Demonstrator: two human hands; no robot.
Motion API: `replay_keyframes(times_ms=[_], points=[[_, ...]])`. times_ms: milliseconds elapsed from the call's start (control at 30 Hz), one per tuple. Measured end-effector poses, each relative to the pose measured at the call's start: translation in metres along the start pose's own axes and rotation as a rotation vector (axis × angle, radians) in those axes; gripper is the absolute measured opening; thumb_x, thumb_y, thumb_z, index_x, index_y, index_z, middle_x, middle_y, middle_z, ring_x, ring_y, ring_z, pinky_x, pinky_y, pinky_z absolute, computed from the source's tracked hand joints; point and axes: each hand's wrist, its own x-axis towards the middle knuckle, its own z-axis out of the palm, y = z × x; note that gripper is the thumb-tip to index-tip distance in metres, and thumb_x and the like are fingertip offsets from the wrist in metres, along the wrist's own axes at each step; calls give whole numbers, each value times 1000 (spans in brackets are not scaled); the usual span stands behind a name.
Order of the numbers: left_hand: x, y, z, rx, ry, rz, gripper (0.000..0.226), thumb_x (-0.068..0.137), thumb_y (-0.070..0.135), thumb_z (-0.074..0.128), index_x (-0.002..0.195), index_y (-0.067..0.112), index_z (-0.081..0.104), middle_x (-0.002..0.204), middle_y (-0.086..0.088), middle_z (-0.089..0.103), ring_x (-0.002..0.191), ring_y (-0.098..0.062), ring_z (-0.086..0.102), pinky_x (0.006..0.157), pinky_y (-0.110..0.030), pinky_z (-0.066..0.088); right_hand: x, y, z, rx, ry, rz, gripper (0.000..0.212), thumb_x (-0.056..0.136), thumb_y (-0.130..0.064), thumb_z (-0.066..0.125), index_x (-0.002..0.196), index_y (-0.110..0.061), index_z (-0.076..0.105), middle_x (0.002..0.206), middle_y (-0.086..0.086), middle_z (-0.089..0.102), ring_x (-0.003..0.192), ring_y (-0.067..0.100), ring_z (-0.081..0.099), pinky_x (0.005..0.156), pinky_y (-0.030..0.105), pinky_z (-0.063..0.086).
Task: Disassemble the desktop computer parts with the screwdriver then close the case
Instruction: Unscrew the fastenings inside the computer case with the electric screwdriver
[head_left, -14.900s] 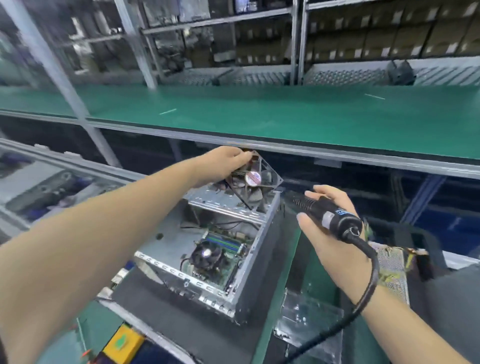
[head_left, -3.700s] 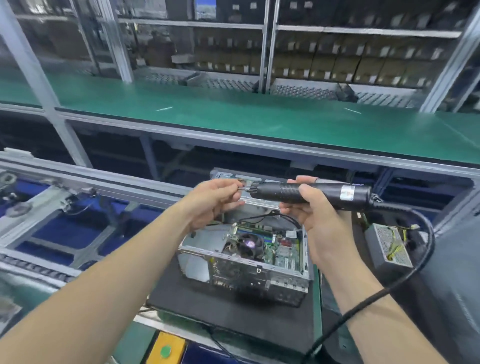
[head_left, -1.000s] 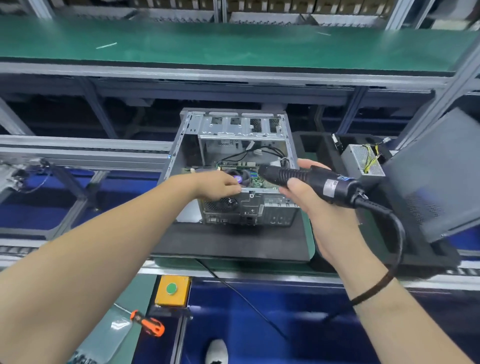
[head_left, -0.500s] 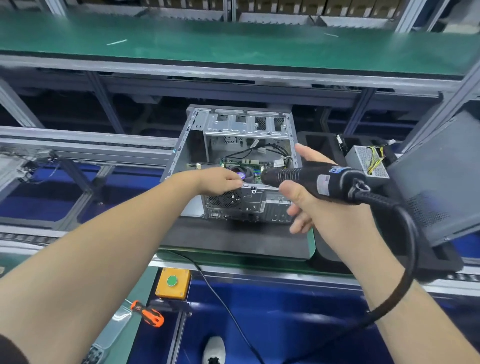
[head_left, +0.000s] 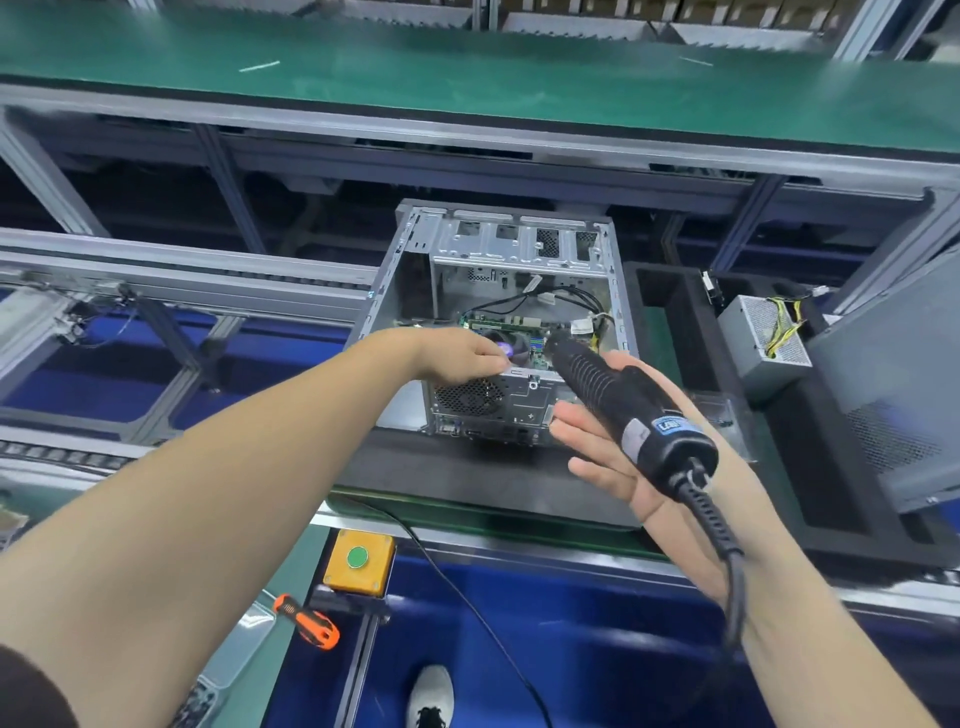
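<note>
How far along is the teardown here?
Done: the case is open, with a power supply and side panel beside it. In hand: the left hand reaches in at the cooler fan; the right hand carries the screwdriver. Left: the motherboard, then closing.

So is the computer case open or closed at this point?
Open. The computer case has no side panel, so its motherboard and cables show.
</note>
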Motion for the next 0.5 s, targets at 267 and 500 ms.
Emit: replay_keyframes(times_ms=[267, 500], points=[[7, 1, -8, -46, 26, -6, 29, 98, 49, 47, 82, 36, 66, 71, 19, 57, 70, -6, 53, 70, -32, 40, 6, 8, 12, -73, 73, 66, 69, 75, -77, 70, 123, -27, 73, 117, 32, 71, 104, 48, 72, 74, 41, 63], [7, 1, -6, -61, 27, -46, 45, 88, 58, 45, 95, 17, 63, 84, 5, 56, 77, -17, 49, 77, -35, 41, 3, 16, 12, -205, 118, 38, 40, 97, -52, 61, 126, -26, 70, 97, 12, 77, 84, 46, 73, 77, 56, 64]])
